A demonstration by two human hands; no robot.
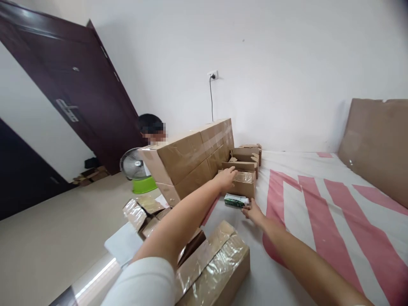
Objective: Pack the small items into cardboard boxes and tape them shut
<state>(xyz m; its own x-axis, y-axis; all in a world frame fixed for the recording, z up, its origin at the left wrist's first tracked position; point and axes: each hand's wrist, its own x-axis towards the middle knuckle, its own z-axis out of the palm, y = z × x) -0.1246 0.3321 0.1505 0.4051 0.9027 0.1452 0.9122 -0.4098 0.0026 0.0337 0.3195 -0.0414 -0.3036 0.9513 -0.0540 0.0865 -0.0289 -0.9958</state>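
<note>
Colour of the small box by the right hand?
The small box is green and white; head view.

Support: flat surface (318, 221), wht./pink cover, wrinkled at R. Directly on it: sm. green/wht. box (234, 200); taped ctn. (219, 267) in foregrd.; row of ctns. (245, 189) twd. wall (280, 85), beside lg. ctn. block (191, 157).

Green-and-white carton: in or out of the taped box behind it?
Out: the carton lies on the pale cloth in front of the taped box, by the right hand.
</note>
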